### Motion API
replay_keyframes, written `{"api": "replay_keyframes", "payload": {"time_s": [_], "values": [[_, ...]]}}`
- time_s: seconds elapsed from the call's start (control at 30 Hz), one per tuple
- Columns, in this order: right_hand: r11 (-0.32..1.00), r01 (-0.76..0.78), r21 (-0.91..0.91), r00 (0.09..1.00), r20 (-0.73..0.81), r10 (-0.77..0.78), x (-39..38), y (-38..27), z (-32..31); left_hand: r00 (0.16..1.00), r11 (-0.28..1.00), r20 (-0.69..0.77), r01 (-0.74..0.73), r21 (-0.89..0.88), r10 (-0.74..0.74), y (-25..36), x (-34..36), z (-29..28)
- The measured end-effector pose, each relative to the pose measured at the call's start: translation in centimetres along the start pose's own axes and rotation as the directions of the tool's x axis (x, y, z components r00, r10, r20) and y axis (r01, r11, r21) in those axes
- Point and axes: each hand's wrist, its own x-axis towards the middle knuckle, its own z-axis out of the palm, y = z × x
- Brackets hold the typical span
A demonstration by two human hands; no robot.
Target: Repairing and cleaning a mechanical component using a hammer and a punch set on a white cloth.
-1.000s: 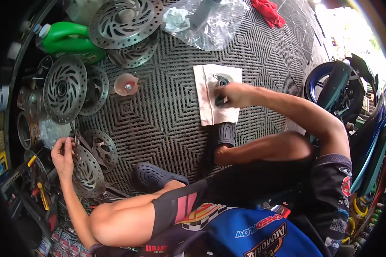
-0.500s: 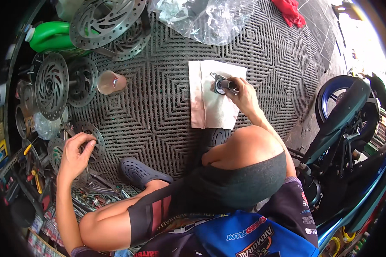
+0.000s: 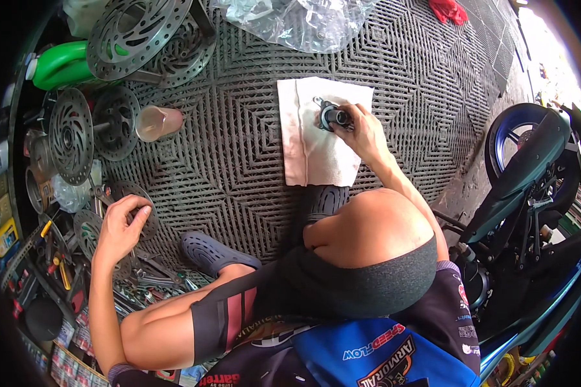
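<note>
My right hand grips a dark metal part with a short round tube and a flange with a lug. The part stands over a white cloth spread on the black floor mat; whether it touches the cloth is hard to tell. Fingers and thumb are closed round the tube's right side. At the left, my left hand hangs above brake discs and tools with its fingers loosely curled. Its thumb is apart from the forefinger, and nothing shows between them. The nearest disc lies partly behind that hand.
Several brake discs stand at the left, beside a green jug and a pinkish cup. Clear plastic and a red cloth lie at the far side. A blue-black motorcycle stands right. Hand tools crowd the lower left.
The metal part has tilted in my right hand, so its tube's open end now shows more. My left hand has shifted slightly, its fingers still loosely curled. The whole view has shifted a little.
</note>
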Motion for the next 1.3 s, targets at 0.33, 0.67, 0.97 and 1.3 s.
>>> {"api": "replay_keyframes", "payload": {"time_s": [0.33, 0.67, 0.97, 1.3], "values": [[0.998, -0.063, -0.03, 0.996, 0.053, 0.065, 0.3, -0.6, 0.1, 0.999, 1.0, 0.02, 0.027, 0.009, -0.027, 0.2, -0.5, 0.0], [0.995, -0.002, -0.105, 0.998, 0.069, 0.01, 0.9, 0.1, 0.6, 1.0, 1.0, 0.006, -0.021, 0.004, 0.021, -0.1, -0.7, 0.1], [0.999, -0.035, -0.031, 0.997, 0.064, 0.037, 0.8, -0.7, -0.5, 1.0, 0.999, 0.023, -0.008, 0.031, 0.008, -0.2, -0.5, 0.2], [-0.387, -0.295, 0.874, 0.922, 0.366, 0.124, -3.8, 4.0, -3.3, 0.999, 0.999, 0.042, 0.013, 0.037, -0.014, -0.3, -0.1, 0.5]]}}
